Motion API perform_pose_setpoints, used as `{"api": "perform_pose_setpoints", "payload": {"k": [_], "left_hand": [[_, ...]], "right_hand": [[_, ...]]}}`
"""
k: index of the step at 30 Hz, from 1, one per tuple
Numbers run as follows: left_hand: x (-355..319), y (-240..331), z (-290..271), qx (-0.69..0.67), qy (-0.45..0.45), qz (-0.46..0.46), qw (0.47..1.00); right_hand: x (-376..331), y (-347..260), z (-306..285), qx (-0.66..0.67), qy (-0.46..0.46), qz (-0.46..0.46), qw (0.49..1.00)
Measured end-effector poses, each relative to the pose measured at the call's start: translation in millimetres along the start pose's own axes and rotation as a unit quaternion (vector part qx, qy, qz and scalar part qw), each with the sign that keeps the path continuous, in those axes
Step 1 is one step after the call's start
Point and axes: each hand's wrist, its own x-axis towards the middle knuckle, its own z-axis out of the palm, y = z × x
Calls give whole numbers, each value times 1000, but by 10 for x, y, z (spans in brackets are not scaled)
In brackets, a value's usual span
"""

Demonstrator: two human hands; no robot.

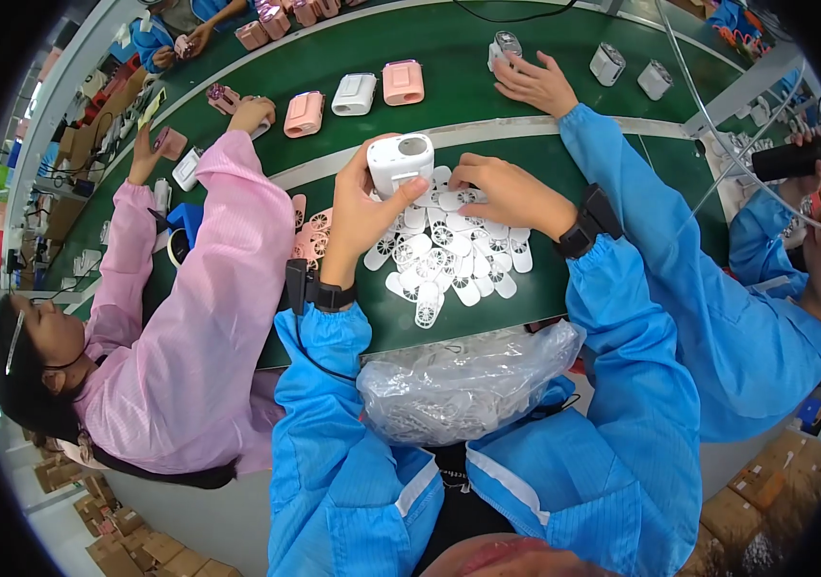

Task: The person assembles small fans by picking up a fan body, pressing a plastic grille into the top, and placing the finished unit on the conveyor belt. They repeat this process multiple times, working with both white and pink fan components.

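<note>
My left hand (360, 213) grips a white plastic housing (397, 173) with rounded corners and a round opening in its top, thumb across its front. Just right of it, my right hand (516, 195) has its fingers curled down at the upper edge of a pile of flat white covers (449, 258). A white cover (453, 200) appears pinched between its thumb and fingers, partly hidden by them. The loose covers are oblong, with spoked round grilles at one end. Pink covers (312, 238) of like shape lie left of the pile, partly behind a co-worker's pink sleeve.
A clear plastic bag (468, 385) sits at the table edge before me. Beyond, a green conveyor (468, 91) carries pink housings (305, 113), a white housing (354, 94) and silver-white ones (608, 64). Co-workers' arms in pink (237, 212) and blue (622, 183) reach in from both sides.
</note>
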Motion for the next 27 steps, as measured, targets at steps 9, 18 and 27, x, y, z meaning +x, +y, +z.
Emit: {"api": "perform_pose_setpoints", "payload": {"k": [9,18,27], "left_hand": [[-99,-250,-74,-150,40,-55,986],[43,16,125,-341,53,-163,924],[115,5,291,-312,69,-199,926]], "right_hand": [[106,-28,-157,107,-82,107,985],[367,-602,-311,499,144,32,854],[595,-429,-108,510,176,95,837]]}}
